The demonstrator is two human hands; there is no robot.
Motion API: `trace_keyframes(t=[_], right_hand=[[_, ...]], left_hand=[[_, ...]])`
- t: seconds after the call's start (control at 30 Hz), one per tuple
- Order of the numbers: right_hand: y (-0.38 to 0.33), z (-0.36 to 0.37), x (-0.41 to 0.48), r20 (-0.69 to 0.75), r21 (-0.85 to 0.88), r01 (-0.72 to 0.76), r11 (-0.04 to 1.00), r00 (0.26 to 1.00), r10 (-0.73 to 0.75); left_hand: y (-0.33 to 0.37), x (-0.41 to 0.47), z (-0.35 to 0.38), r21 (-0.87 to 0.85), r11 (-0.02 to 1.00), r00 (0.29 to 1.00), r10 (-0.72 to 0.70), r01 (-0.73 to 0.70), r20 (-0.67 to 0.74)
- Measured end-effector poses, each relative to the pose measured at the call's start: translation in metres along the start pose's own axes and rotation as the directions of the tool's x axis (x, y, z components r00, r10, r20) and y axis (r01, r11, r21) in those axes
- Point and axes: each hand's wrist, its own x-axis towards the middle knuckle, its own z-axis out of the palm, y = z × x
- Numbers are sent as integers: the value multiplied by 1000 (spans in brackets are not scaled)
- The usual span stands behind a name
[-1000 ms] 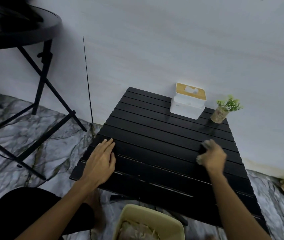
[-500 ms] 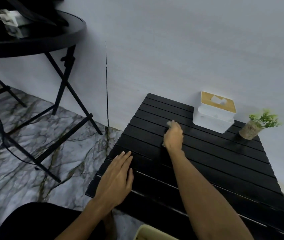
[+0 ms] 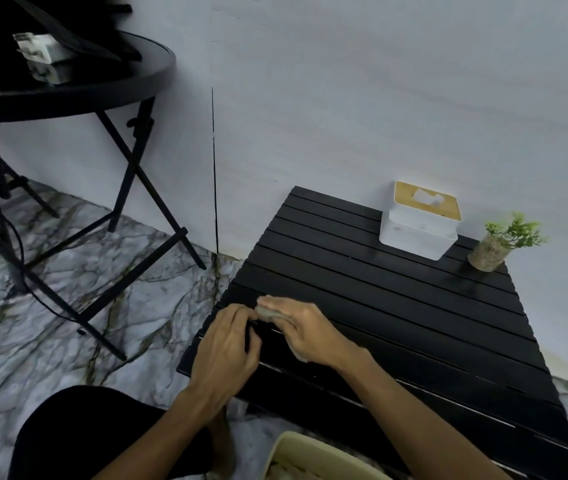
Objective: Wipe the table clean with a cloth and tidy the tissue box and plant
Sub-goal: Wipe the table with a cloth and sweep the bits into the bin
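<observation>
A low black slatted table stands against the wall. At its far side sits a white tissue box with a wooden lid, and to its right a small green plant in a pale pot. My right hand presses a pale cloth onto the table's near left part; most of the cloth is hidden under the hand. My left hand is beside it, fingers curled and touching the cloth's left end.
A round black folding table with dark items on it stands at the left, its legs spread over the marble floor. A cream bin sits below the table's near edge. My dark-clothed knee is at the bottom left.
My right hand swept the cloth from the table's right side to the far left, then pulled back to the near left. My left hand lifted from lying flat and closed onto the cloth.
</observation>
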Motion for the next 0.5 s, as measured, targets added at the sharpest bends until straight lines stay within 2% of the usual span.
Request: trace_keyframes(t=[0.13, 0.23, 0.3, 0.4, 0.5], right_hand=[[-19, -6, -74, 31, 3, 23, 1000, 999, -23], [-29, -9, -122, 90, 61, 9, 998, 996, -14], [-32, -17, -145, 71, 142, -41, 989, 997, 31], [-19, -41, -150, -210, 142, -90, 986, 970, 119], [14, -64, -125, -513, 149, -291, 945, 794, 326]], left_hand=[[-2, -2, -3, -50, 998, 1000, -26, 27, 16], [-2, -2, -2, 16, 1000, 999, 2, -2, 32], [-3, -1, -1, 48, 999, 999, 5, -7, 47], [-5, -1, 0, 74, 997, 998, 10, -14, 57], [-7, 0, 2, 80, 996, 998, 18, -24, 68]])
